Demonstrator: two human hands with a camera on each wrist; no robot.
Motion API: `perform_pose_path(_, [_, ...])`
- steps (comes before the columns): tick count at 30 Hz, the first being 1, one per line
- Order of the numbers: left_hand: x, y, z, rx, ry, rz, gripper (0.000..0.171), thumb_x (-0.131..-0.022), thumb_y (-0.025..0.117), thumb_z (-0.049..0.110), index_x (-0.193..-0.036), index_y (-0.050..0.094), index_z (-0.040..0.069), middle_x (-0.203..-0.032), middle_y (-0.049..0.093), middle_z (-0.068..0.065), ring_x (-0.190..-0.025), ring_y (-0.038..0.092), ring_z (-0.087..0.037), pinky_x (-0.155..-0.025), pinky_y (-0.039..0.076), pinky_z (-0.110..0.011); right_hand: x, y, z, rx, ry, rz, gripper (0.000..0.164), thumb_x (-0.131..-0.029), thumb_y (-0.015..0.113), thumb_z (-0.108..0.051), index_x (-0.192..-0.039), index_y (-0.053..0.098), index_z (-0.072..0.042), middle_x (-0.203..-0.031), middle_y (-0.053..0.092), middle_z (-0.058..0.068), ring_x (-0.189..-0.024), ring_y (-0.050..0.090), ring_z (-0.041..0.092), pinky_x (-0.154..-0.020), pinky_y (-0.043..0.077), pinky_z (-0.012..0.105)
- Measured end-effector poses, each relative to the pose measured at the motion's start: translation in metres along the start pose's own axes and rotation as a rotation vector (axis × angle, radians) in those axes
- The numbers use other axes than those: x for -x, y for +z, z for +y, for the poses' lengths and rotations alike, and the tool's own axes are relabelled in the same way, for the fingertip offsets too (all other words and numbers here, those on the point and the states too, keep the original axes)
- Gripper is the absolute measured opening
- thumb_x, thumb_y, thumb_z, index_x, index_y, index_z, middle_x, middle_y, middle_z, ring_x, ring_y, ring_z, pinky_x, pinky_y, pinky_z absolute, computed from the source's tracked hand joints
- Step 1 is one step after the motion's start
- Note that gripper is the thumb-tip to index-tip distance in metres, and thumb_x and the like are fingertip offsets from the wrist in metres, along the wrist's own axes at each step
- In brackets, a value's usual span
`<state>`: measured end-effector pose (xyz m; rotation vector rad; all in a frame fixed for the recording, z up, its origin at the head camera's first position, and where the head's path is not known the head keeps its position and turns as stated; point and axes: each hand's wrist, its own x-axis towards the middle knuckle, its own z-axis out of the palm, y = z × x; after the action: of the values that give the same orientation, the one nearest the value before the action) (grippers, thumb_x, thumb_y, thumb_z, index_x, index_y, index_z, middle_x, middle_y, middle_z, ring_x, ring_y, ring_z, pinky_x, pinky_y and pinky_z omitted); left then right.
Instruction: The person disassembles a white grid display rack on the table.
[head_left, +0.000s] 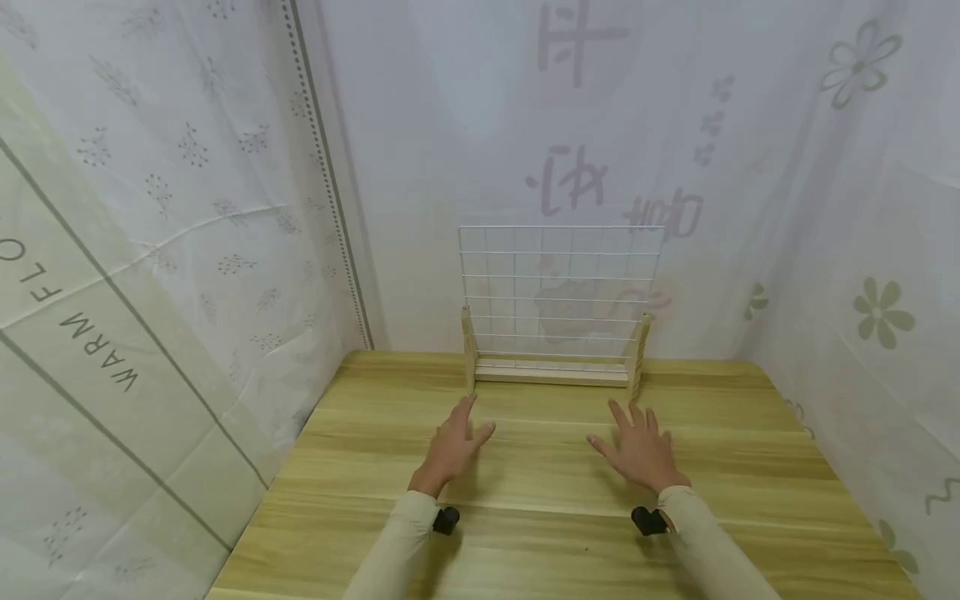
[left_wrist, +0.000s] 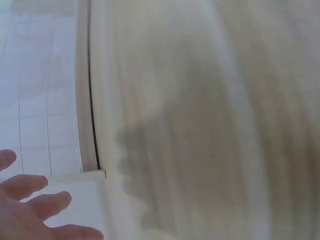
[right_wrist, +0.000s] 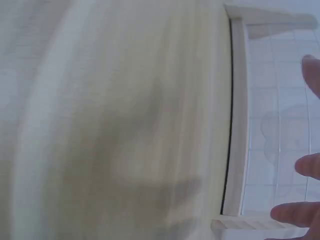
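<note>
Sleeves: pale cream long sleeves [head_left: 393,546], a small black device [head_left: 446,521] at the inner side of the left wrist, another at the right.
Left hand: left hand [head_left: 452,443] above the table, fingers extended, thumb apart, gripping nothing, near the stand's left foot.
Right hand: right hand [head_left: 641,450] with fingers spread, holding nothing, near the right foot.
Stand: light wooden stand [head_left: 551,377] with upright white wire grid [head_left: 561,299], near the table's far edge.
Table: wood-grain tabletop [head_left: 540,475], rounded far corners.
Backdrop: pale printed fabric [head_left: 427,167].
</note>
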<state>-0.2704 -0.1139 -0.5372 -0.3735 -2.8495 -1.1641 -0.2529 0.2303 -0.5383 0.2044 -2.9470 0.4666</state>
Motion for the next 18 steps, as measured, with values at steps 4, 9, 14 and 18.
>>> perform_pose_path(4, [-0.011, -0.005, -0.005, 0.164, -0.036, 0.050, 0.072, -0.102, 0.048, 0.054, -0.158, 0.030, 0.013, -0.161, 0.034, -0.021, -0.147, 0.036, -0.045, -0.116, 0.033, -0.064, -0.010, -0.007, 0.004, -0.089, -0.001, 0.021, 0.084, -0.097, 0.053, -0.062, -0.156, 0.032, -0.005, -0.151, 0.039, 0.036, -0.138, 0.034, 0.061, -0.095, 0.038, 0.080])
perform_pose_path(9, [-0.019, -0.014, -0.011, 0.328, -0.089, 0.094, 0.067, -0.105, 0.045, 0.051, -0.157, 0.032, 0.011, -0.161, 0.033, -0.023, -0.148, 0.035, -0.045, -0.114, 0.035, -0.064, -0.020, -0.018, 0.008, -0.227, 0.043, -0.013, 0.086, -0.099, 0.048, -0.061, -0.158, 0.026, -0.003, -0.154, 0.035, 0.035, -0.140, 0.034, 0.056, -0.106, 0.035, 0.072])
perform_pose_path(14, [-0.029, -0.025, -0.013, 0.421, -0.105, 0.145, 0.058, -0.106, 0.044, 0.043, -0.155, 0.036, 0.013, -0.160, 0.037, -0.020, -0.146, 0.040, -0.043, -0.114, 0.038, -0.060, -0.032, -0.030, 0.014, -0.323, 0.065, -0.013, 0.086, -0.101, 0.044, -0.062, -0.158, 0.023, -0.001, -0.147, 0.044, 0.036, -0.132, 0.044, 0.056, -0.105, 0.038, 0.070])
perform_pose_path(18, [-0.042, -0.033, -0.010, 0.473, -0.128, 0.174, 0.051, -0.107, 0.044, 0.033, -0.153, 0.040, 0.013, -0.158, 0.041, -0.020, -0.144, 0.042, -0.043, -0.114, 0.039, -0.058, -0.044, -0.041, 0.023, -0.352, 0.091, -0.008, 0.089, -0.101, 0.041, -0.063, -0.158, 0.021, 0.002, -0.148, 0.044, 0.036, -0.134, 0.045, 0.056, -0.106, 0.039, 0.068])
